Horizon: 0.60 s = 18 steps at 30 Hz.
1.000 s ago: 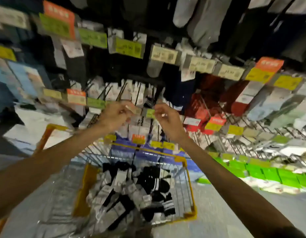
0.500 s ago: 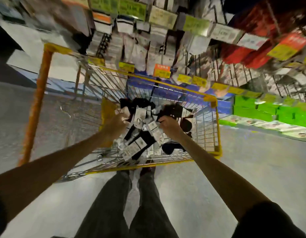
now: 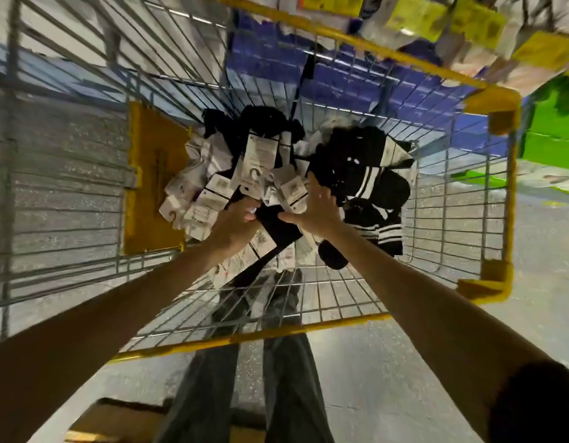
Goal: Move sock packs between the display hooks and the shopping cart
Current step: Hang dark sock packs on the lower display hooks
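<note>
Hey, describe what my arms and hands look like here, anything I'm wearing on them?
Both forearms are bare. The left hand and right hand have no gloves, and no watch, bracelet or ring shows. A dark short sleeve covers the right upper arm at the picture's lower right corner. No sleeve shows on the left arm in this view.

Fingertips of the left hand (image 3: 233, 223) are hidden among the sock packs (image 3: 212, 190). The price tags (image 3: 436, 17) above are blurred.
</note>
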Available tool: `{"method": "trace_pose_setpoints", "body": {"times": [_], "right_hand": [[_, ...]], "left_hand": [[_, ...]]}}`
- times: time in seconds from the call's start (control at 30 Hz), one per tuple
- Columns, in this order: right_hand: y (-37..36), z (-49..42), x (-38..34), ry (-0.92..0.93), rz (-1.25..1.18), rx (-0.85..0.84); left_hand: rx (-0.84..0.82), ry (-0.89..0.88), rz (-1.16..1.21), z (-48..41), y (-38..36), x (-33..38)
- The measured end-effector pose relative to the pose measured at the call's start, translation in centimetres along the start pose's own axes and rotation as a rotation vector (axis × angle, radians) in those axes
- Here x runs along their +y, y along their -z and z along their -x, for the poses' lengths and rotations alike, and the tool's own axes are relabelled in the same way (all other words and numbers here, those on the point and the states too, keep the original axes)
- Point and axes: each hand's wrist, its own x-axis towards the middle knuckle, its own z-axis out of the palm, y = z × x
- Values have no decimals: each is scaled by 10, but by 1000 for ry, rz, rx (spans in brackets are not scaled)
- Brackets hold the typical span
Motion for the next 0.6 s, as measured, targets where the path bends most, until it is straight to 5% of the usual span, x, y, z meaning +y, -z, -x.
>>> {"method": "trace_pose_setpoints", "body": {"times": [0.2,0.33,0.4,0.5,0.6], "right_hand": [[-17,-34,-1,1,-155,53],[18,-14,-5,-255,-922,-116],[40,11,-6,-265,-1094,-261],[66,46,-10,-68,-953,-422],[85,63,-29,211,-224,-376]], "left_hand": [[65,-55,73,-15,-13,-9],[144,-176,148,1,-4,-7],[263,-294,81,9,3,-4],[381,-470,-55,23,12,5],[336,-691,-243,42,26,25]]}}
